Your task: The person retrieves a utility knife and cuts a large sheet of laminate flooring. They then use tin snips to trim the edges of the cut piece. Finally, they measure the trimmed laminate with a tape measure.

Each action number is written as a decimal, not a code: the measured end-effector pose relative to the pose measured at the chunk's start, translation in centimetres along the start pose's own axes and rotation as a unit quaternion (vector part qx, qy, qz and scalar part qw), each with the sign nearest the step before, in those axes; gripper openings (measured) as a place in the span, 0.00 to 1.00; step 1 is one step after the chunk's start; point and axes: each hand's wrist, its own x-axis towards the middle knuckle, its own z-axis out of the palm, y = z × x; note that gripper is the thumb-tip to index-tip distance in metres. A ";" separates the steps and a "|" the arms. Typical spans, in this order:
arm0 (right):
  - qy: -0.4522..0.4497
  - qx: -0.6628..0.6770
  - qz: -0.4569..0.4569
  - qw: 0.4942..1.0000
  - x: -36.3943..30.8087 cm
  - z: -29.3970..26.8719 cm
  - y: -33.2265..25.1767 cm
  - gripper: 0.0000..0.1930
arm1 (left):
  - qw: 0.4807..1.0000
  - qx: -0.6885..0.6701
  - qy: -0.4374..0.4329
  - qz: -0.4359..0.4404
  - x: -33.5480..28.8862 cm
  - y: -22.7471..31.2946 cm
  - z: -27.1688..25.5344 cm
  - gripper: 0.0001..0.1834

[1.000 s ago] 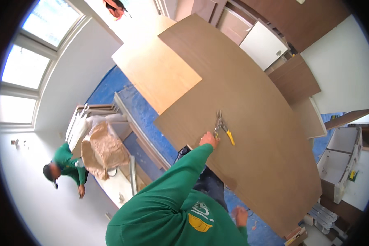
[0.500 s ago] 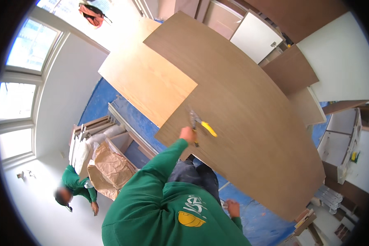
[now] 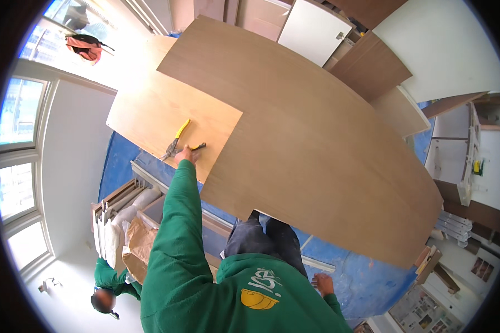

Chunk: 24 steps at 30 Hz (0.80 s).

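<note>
My left hand [image 3: 184,156] reaches out over the pale wooden panel [image 3: 205,108], its fingers closed on one handle of a pair of pliers [image 3: 172,149]. The pliers have metal jaws and yellow-and-black handles spread wide apart; they are at the panel's surface. Partly over that panel lies a large brown board [image 3: 305,144], its near edge in front of my legs. Low at my right side hangs my right hand [image 3: 323,283], fingers curled in; whatever they may hold is too small to name.
Blue floor covering [image 3: 366,283] shows beneath the boards. At left, brown paper [image 3: 138,244] lies by stacked frames, near a co-worker in a green sleeve [image 3: 106,272]. White and brown cabinet panels [image 3: 311,33] stand beyond the board. A red-and-black bag [image 3: 88,49] is at far left.
My left hand has carried the pliers leftward from above the brown board to the pale panel, turning them on the way. The view has shifted, and the co-worker appears lower.
</note>
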 end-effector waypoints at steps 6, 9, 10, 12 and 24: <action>0.012 -0.263 -0.275 0.925 -0.5 4.0 5.5 0.10 | 0.871 0.306 0.096 0.372 -15.1 -1.0 3.5 0.51; 0.044 -0.258 -0.250 0.932 1.5 6.2 6.6 0.11 | 0.740 0.485 -0.101 0.455 -24.9 -2.0 5.0 0.57; 0.051 -0.261 -0.257 0.929 1.3 6.2 3.1 0.12 | 0.729 0.526 -0.137 0.417 -25.9 -3.4 5.7 0.59; 0.015 -0.136 -0.075 0.988 -1.6 3.9 -5.2 0.21 | 0.734 0.526 -0.169 0.394 -25.9 -3.3 6.4 0.63; 0.228 0.403 0.032 0.886 -4.5 7.3 18.6 0.16 | 0.669 0.589 -0.393 0.227 -28.7 -2.5 17.9 0.26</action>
